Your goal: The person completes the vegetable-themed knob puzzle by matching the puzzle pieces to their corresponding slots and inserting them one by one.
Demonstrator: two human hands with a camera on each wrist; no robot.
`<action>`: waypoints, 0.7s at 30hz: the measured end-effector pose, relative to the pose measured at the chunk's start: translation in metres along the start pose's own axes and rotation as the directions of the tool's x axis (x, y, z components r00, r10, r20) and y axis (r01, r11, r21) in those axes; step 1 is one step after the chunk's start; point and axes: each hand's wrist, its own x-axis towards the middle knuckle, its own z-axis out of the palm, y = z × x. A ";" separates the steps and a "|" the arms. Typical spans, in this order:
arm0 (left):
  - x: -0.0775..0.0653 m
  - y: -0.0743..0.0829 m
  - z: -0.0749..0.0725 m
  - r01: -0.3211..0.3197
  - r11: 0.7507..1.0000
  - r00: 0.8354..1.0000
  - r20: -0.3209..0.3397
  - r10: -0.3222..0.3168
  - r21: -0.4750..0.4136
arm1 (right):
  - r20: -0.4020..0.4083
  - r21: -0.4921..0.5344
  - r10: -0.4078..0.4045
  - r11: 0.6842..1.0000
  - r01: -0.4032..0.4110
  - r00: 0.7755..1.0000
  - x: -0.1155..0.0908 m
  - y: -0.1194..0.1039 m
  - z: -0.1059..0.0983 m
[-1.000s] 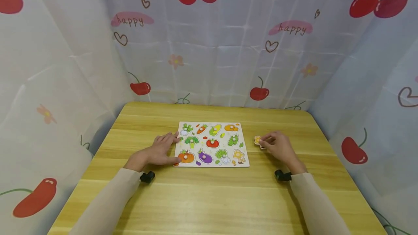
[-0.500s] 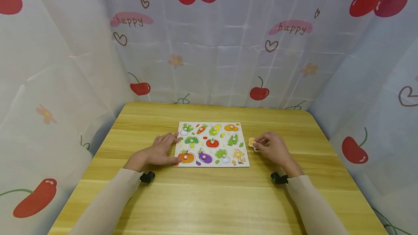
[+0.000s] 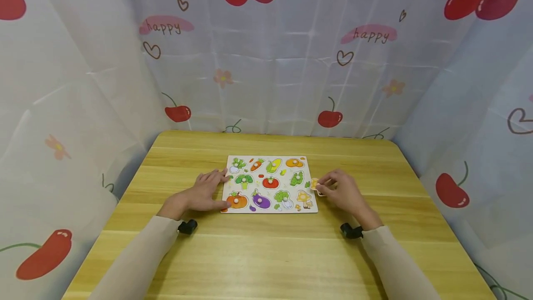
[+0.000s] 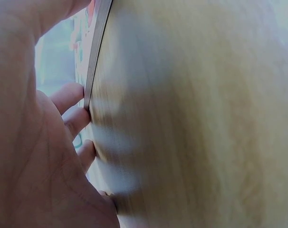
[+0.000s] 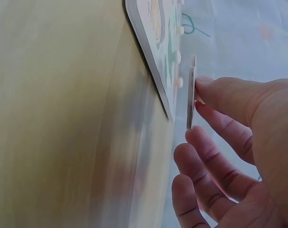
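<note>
A puzzle board (image 3: 257, 184) with knobbed vegetable pieces lies on the table. My left hand (image 3: 204, 192) rests at its left side, fingers spread, with thumb and fingertips at the edge. In the left wrist view, the fingertips (image 4: 78, 118) touch along the board's side. Between thumb and index finger my right hand (image 3: 343, 193) pinches a mushroom puzzle piece (image 3: 314, 183), whose near part the fingers hide. The right wrist view has this thin piece edge-on, held above the table just past the board's corner. A mushroom picture (image 3: 304, 199) without a knob shows at the board's lower right.
The wooden table (image 3: 258, 258) has rounded far corners. A white curtain (image 3: 266, 91) printed with cherries surrounds it at the back and sides. Dark wrist cameras sit on the left wrist (image 3: 188, 227) and the right wrist (image 3: 351, 230).
My right hand has moved left with the mushroom piece, from right of the board to its right edge, where the piece now overlaps it in the head view. The left hand has stayed put.
</note>
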 end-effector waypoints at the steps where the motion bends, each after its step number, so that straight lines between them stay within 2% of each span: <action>1: 0.000 0.000 0.000 -0.002 1.000 1.000 -0.002 0.002 0.000 | 0.002 -0.002 -0.001 1.000 0.001 1.000 -0.001 -0.001 0.001; 10: -0.001 0.000 0.000 0.005 1.000 1.000 0.002 -0.005 0.008 | 0.005 -0.008 -0.026 1.000 0.026 1.000 -0.006 -0.012 0.006; 21: 0.000 0.000 0.000 0.007 1.000 1.000 0.006 -0.007 0.004 | 0.048 -0.017 -0.028 0.999 0.029 0.998 -0.009 -0.019 0.015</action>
